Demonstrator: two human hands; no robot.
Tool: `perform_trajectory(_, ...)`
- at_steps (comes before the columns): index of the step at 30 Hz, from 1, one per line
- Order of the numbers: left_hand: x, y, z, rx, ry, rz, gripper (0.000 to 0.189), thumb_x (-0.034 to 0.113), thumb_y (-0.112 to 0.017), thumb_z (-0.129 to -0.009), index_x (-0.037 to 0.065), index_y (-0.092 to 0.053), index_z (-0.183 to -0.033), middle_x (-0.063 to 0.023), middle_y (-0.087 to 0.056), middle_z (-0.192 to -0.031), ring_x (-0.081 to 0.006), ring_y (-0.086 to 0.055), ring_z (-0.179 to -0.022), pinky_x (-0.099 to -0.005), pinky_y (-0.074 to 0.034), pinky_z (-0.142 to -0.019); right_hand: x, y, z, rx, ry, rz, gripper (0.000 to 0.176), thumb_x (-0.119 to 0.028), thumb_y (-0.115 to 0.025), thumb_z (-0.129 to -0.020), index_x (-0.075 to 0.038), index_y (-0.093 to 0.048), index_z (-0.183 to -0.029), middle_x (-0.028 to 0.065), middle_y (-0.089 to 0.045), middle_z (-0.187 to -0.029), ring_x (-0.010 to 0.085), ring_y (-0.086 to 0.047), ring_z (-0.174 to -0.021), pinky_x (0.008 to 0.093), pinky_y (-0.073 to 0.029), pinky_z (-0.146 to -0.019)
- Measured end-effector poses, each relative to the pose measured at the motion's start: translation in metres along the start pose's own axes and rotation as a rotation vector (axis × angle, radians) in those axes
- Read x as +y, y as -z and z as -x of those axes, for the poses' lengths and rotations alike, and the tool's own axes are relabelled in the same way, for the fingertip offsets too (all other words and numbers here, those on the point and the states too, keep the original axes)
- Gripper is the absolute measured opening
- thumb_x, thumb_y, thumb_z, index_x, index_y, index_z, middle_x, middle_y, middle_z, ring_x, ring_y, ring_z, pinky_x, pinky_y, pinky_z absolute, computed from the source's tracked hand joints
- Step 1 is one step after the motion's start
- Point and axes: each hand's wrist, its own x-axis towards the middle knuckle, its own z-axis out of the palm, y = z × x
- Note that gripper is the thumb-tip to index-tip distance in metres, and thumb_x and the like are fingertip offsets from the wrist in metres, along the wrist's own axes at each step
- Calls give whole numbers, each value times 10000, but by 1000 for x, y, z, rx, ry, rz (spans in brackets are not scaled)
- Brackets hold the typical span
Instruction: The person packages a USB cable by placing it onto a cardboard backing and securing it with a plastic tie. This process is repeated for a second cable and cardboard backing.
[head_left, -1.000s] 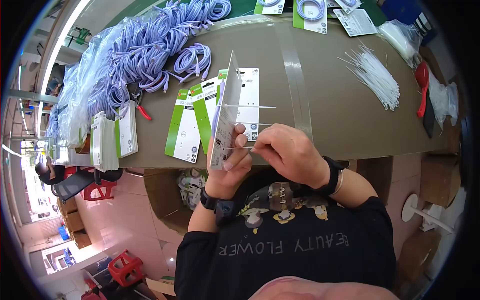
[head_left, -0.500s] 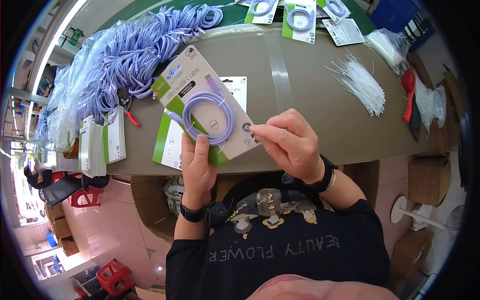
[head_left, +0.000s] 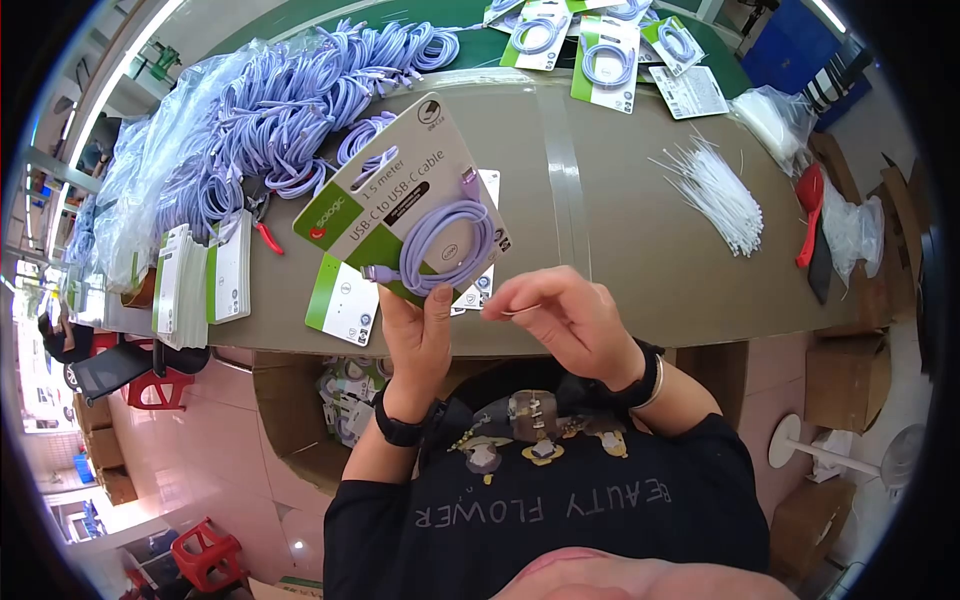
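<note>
My left hand (head_left: 418, 335) grips the lower edge of a green and white card (head_left: 365, 195) printed "USB-C to USB-C cable", with its thumb in front. On the card lies a coiled lilac cable (head_left: 412, 262), its connectors at the left and upper right. My right hand (head_left: 560, 315) is beside the card's lower right, apart from it. Its thumb and fingers are pinched together, with a thin pale sliver at the tips that is too small to name. Another green and white card (head_left: 343, 300) lies on the table under the held one.
Bundled lilac cables (head_left: 270, 110) fill the left back. Card stacks (head_left: 230, 270) and red-handled cutters (head_left: 268, 235) lie nearby. Carded cables (head_left: 607, 65) are at the back, white zip ties (head_left: 715, 195) and a red-handled tool (head_left: 811, 205) at the right. An open box (head_left: 285, 420) stands below the table edge.
My left hand has moved slightly right with the card, which now faces the camera more fully. My right hand has come away from the card's lower right corner, moving down.
</note>
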Motion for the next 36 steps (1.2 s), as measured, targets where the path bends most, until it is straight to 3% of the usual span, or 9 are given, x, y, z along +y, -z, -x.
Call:
perform_trajectory(6, -3, 12, 7, -91, -141, -267, 366, 35, -565, -929, -9, -416, -1261, -179, -593, -1159, -226, -608, -1011, -322, -487, -880, 8, -8, 0, 14, -225, -348, 117, -37, -571, -930, -8, -496, -1014, 112, -616, -1033, 162, -613, -956, 293, -502, -852)
perform_trajectory(9, -3, 13, 7, -146, -187, -329, 332, 19, -580, -912, -2, -441, -1212, -228, -603, -1145, -276, -630, -1003, -354, -509, -865, 6, -9, -2, 55, -504, -492, 152, -26, -599, -909, -14, -491, -1016, 91, -615, -1044, 135, -610, -917, 276, -502, -815)
perform_trajectory(15, -3, 11, 4, -192, -348, -348, 326, 12, -628, -867, 7, -452, -1141, -308, -567, -1187, -403, -610, -1071, -433, -526, -879, 4, -22, -8, 289, -501, -623, 161, -5, -594, -892, -31, -481, -1003, 1, -542, -880, 67, -549, -780, 215, -472, -696)
perform_trajectory(24, 1, 4, -2, -178, -538, -382, 351, 45, -648, -853, 11, -449, -1140, -312, -557, -1191, -406, -607, -1069, -435, -532, -887, -6, -30, -4, 404, -420, -570, 185, -20, -600, -894, -29, -474, -1030, 21, -573, -924, 82, -568, -830, 234, -483, -736)
perform_trajectory(27, -1, 10, 7, -296, -174, -423, 372, 54, -653, -851, 19, -440, -1154, -318, -547, -1198, -412, -601, -1078, -438, -528, -890, -13, -26, -2, 355, -406, -593, 215, -28, -603, -898, -22, -480, -1073, 28, -586, -945, 92, -577, -862, 244, -486, -764)
perform_trajectory(28, 1, 9, 7, -295, -175, -423, 372, 54, -653, -851, 19, -440, -1154, -318, -547, -1198, -412, -601, -1078, -438, -528, -890, -15, -23, -1, 301, -421, -606, 234, -33, -604, -900, -19, -481, -1099, 31, -592, -955, 95, -580, -881, 249, -487, -781)
perform_trajectory(32, 7, 5, 4, -243, -301, -258, 331, 26, -635, -852, 26, -475, -1142, -305, -545, -1208, -409, -590, -1095, -440, -516, -905, -19, -25, -2, 288, -429, -645, 263, -35, -607, -899, -16, -477, -1127, 31, -594, -960, 99, -580, -898, 254, -484, -794)
perform_trajectory(35, 5, 3, -4, -212, -630, -329, 235, -8, -586, -873, 26, -532, -1099, -298, -547, -1212, -395, -585, -1101, -449, -499, -920, -22, -31, -6, 348, -420, -684, 275, -30, -610, -894, -17, -469, -1130, 26, -589, -952, 98, -575, -896, 252, -480, -790)
perform_trajectory(36, 3, 4, -2, -212, -630, -329, 235, -8, -586, -873, 26, -532, -1099, -298, -547, -1212, -395, -585, -1101, -449, -499, -920, -22, -32, -7, 369, -417, -697, 279, -28, -611, -893, -18, -466, -1131, 25, -588, -949, 98, -574, -895, 252, -478, -788)
